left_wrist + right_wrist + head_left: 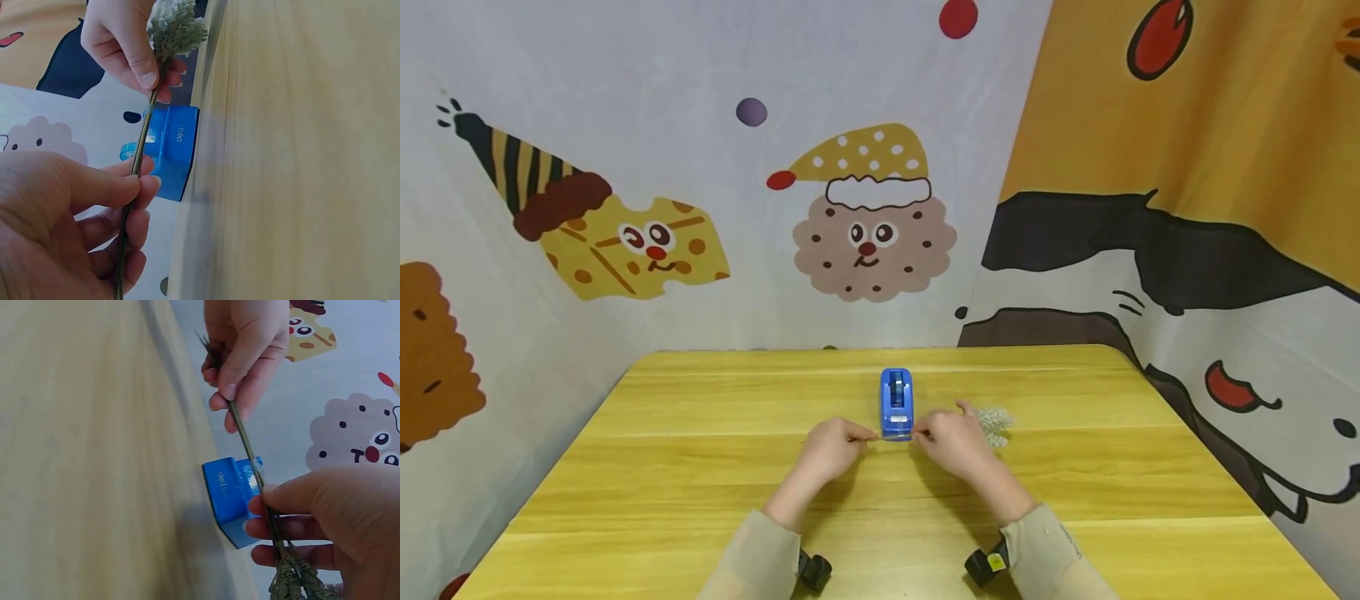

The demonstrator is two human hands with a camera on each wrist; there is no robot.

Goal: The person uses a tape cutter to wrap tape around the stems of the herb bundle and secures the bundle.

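Observation:
My left hand and right hand hold a thin bunch of dried flowers between them. Its pale, fluffy heads stick out beyond the right hand. In the left wrist view, the left thumb and fingers pinch the bare stems lower down. The right hand pinches them just below the heads, as the right wrist view shows. A shiny, clear band, which looks like tape, lies on the stems between the hands. Directly beyond the stems stands a blue tape dispenser, its front end towards me.
A wood-grain table lies under everything. Behind it hangs a cloth backdrop with cartoon prints. Each wrist carries a small black camera, the left camera and right camera hanging on the inner sides.

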